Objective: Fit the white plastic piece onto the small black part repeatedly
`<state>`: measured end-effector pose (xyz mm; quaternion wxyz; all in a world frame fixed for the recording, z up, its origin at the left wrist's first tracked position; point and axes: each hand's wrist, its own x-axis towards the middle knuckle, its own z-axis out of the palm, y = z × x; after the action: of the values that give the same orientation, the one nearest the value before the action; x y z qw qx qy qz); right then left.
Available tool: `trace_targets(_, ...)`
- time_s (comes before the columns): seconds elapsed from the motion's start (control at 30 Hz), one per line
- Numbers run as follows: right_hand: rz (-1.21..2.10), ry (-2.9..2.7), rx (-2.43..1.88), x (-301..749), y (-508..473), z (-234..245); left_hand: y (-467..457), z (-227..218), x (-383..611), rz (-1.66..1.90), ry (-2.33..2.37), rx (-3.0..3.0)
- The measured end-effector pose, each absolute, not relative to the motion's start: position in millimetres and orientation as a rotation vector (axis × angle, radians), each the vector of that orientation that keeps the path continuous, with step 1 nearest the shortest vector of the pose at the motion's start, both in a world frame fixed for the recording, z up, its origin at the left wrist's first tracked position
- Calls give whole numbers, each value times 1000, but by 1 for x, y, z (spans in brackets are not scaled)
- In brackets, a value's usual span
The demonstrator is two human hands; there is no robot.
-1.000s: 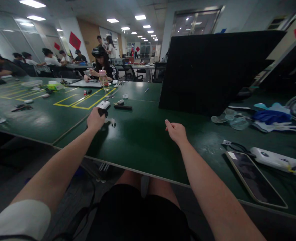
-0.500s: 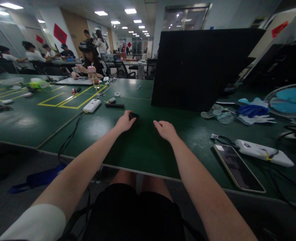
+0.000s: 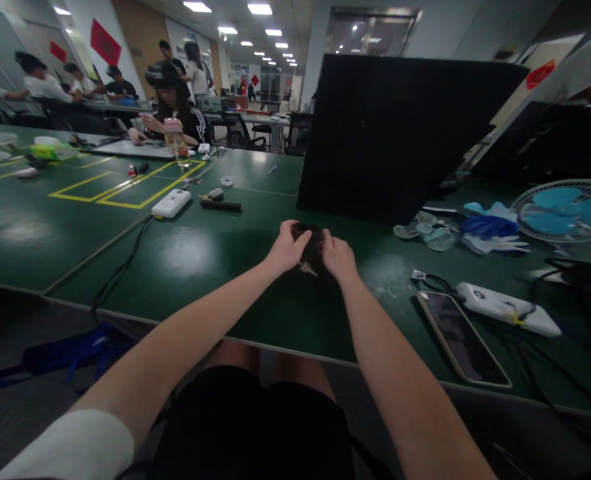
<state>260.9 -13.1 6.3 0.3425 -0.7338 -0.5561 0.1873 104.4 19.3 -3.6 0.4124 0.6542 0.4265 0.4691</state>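
Observation:
Both hands meet above the green table in front of me, around a small black object (image 3: 308, 230) whose exact kind I cannot make out. My left hand (image 3: 288, 247) grips its left side, thumb across the front. At the right side, my right hand (image 3: 339, 255) has its fingers curled and pinched on the same object. A small silver key (image 3: 307, 269) shows just under it, beside the left thumb. Farther left lie a thin black bar (image 3: 220, 206) and a short metallic cylinder (image 3: 216, 194), with a white ring (image 3: 226, 181) behind them.
A large black panel (image 3: 405, 140) stands behind my hands. To the right are a phone (image 3: 463, 339), a white power strip (image 3: 508, 309), gloves (image 3: 495, 230) and a blue fan (image 3: 565, 210). Leftward, a corded white box (image 3: 172, 203) and a bottle (image 3: 177, 143) stand near a seated person (image 3: 173, 107).
My left hand has moved right with the black object, bringing it to my right hand, which now touches it. The key has come into view. The camera view has shifted slightly right.

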Motion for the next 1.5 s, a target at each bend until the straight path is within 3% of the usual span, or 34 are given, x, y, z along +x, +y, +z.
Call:
trace_targets(0.17,459,-1829,-1885,242,-19,0,52,-6,41,1411,1118,1630)
trace_targets(0.4,334,-1978,-1902,222,-8,-8,58,-15,-10,1227,1550,1963)
trace_targets(0.77,390,-1881,-1757,230,-18,-6,22,-6,9,657,1321,2334)
trace_targets(1.03,398,-1740,-1540,224,-21,-5,13,4,10,597,1269,2404)
trace_targets(1.27,282,-1977,-1320,202,-34,5,15,0,10,628,1210,2403)
trace_targets(1.5,46,-1904,-1467,209,-26,4,16,-2,11,639,1174,2372)
